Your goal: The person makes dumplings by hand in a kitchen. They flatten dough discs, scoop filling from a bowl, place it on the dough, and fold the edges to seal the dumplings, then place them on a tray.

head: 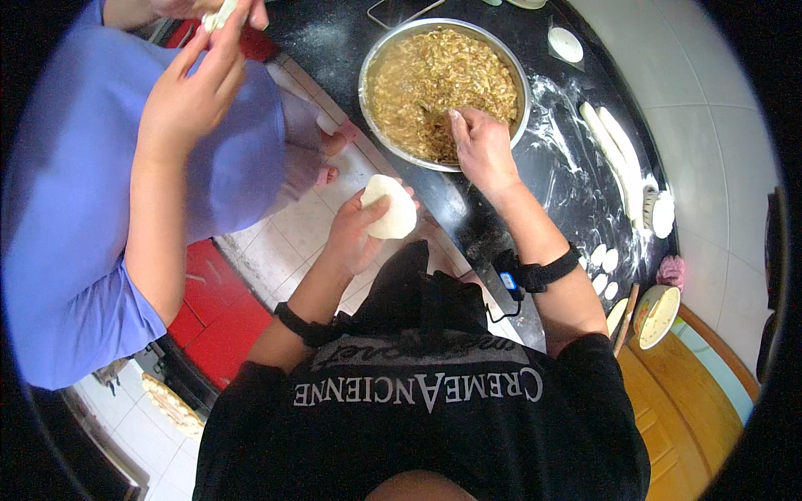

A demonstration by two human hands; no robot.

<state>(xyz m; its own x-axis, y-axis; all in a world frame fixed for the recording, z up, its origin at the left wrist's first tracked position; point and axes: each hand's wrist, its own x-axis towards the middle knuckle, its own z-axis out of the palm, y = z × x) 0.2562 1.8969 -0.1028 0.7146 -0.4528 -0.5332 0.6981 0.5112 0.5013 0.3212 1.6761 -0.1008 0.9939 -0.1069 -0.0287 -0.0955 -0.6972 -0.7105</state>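
My left hand (362, 230) holds a round, flat dough wrapper (390, 206), the thumb lying on its face and the fingers underneath. A large steel bowl (365, 103) of chopped filling (438, 78) stands on the black counter. Over the bowl's near right rim reaches my right hand (482, 144); its fingertips are in the filling, at a darker hollow. They seem to grip something there, but what it is cannot be seen.
Beside me at the left, a person in blue holds a piece of dough (218, 15). On the floured counter (551, 163) lie dough ropes (617, 153), small dough pieces (598, 255), a rolling pin (626, 319) and a patterned bowl (659, 316). The tiled wall (683, 69) borders the right.
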